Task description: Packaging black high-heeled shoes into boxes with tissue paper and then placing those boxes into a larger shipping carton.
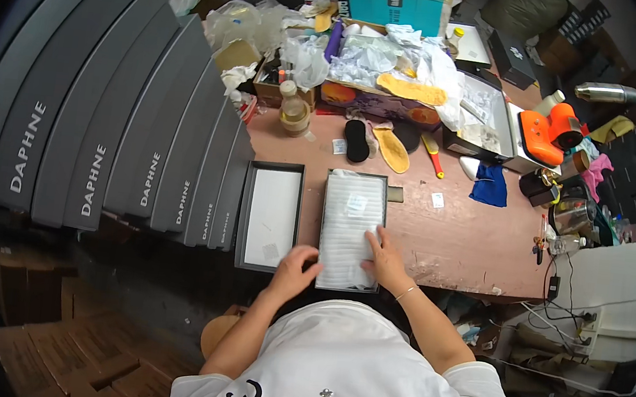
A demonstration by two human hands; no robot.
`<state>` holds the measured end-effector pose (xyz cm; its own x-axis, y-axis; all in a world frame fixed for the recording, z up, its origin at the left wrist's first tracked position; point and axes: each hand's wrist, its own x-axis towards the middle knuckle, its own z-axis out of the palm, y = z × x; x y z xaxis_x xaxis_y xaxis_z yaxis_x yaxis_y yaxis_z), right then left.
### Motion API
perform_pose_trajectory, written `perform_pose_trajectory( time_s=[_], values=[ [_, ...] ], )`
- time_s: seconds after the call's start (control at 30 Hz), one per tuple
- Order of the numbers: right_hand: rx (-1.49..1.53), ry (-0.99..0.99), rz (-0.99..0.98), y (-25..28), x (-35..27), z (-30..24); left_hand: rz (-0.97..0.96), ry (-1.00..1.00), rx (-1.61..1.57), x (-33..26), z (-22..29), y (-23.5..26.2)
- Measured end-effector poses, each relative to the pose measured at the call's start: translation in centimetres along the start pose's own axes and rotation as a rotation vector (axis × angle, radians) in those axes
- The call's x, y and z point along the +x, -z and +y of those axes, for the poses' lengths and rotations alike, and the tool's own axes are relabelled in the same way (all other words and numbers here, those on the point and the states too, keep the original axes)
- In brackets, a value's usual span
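Both hands (pixel 296 263) (pixel 384 255) press the box (pixel 351 230); long axis points away.

Open box with white wrapping, lid laid alongside.

The box (pixel 353 231) is a long, dark-walled rectangle lying flat at the near edge of the table, long side running away from the person. White crinkled wrapping paper (pixel 344 241) fills it edge to edge, with a small white slip on top near the middle. The lid (pixel 270 216) lies just to its left, parallel, inner side up, dark rim around a plain white inside.
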<state>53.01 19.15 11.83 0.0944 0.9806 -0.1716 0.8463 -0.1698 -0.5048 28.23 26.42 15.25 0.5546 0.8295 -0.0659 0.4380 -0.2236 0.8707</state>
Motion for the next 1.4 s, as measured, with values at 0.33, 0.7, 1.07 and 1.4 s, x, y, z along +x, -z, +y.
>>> perform_pose_trajectory(
  time_s=[0.33, 0.7, 1.07, 1.4],
  values=[
    [-0.149, -0.015, 0.286, -1.1, -0.1, -1.9, -0.723, -0.012, -0.144, 0.2, 2.0, -3.9],
    [0.492, 0.595, 0.059, 1.3, 2.5, -17.5, -0.624, -0.396, -0.259, 0.5, 1.5, -11.4],
    [-0.313, 0.295, 0.054, 3.4, 7.5, -3.0, 0.165, -0.221, 0.172, 4.5, 0.9, -3.9],
    [-0.276, 0.403, 0.138, 0.7, 6.3, -2.8, 0.064, -0.073, 0.199, 6.6, -2.0, -3.2]
  ],
)
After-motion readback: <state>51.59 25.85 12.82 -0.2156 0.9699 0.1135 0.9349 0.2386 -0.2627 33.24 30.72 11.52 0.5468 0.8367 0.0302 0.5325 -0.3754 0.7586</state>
